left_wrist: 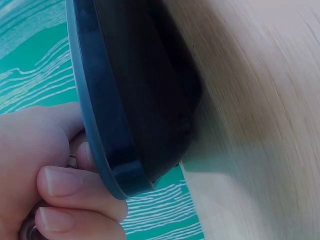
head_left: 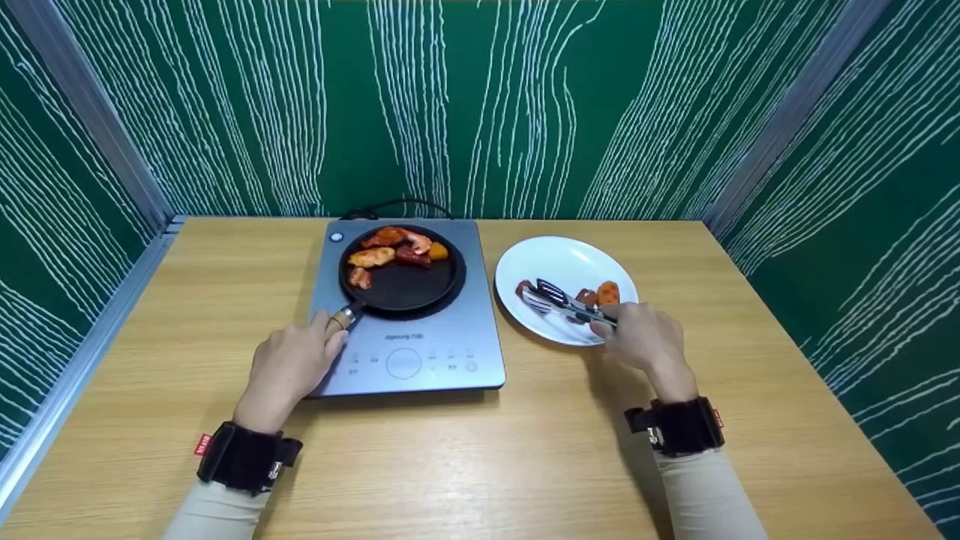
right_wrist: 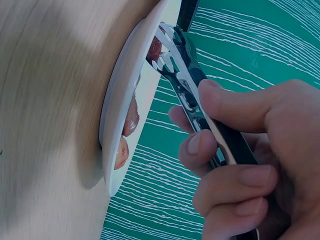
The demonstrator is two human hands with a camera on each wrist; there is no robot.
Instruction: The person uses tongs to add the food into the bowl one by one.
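My left hand (head_left: 294, 364) grips the wooden handle (head_left: 341, 320) of a small black frying pan (head_left: 405, 291) standing on an induction cooker (head_left: 442, 334). Several pieces of food lie in the pan, among them a browned wing-like piece (head_left: 373, 257), a shrimp (head_left: 418, 243) and a yellow chunk (head_left: 439, 251). Over a white plate (head_left: 562, 259), my right hand (head_left: 643, 335) holds metal tongs (right_wrist: 185, 75). Their slotted tips are around or against a small reddish-brown food piece (right_wrist: 154, 49); whether they pinch it I cannot tell. Nearer that hand on the plate are a brown piece (head_left: 586, 297) and an orange-brown piece (head_left: 608, 292).
The cooker's touch panel (head_left: 403, 364) faces me, and its black cord (head_left: 409, 201) runs behind it. All this stands on a wooden table (head_left: 450, 465). Green walls with white streaks (head_left: 525, 112) enclose the back and sides.
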